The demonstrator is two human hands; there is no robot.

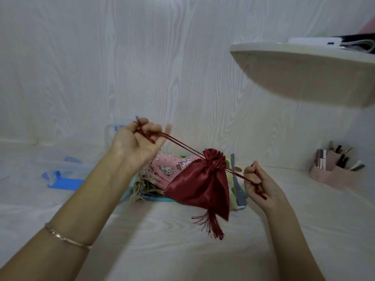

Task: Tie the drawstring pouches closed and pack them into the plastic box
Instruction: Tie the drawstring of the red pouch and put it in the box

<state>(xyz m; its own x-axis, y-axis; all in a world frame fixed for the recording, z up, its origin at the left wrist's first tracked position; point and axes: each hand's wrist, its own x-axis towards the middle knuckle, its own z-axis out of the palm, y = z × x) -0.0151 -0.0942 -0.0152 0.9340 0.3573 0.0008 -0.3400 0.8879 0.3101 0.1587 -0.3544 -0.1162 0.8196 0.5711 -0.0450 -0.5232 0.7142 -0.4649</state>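
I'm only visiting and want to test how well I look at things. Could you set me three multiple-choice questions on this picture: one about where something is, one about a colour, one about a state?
1. Where is the pink unicorn pouch?
A. Inside a drawer.
B. In the pile behind the held pouch.
C. On a chair.

2. What colour is the held pouch?
A. Blue.
B. Yellow.
C. Dark red.

3. How is its mouth?
A. Gathered shut, with the cords pulled to both sides.
B. Wide open.
C. Turned inside out.

Answers:
1 B: it lies among the other fabrics just behind the held pouch.
2 C: its satin and its tassel are both dark red.
3 A: the left hand and the right hand each grip cords, and the neck is bunched tight.
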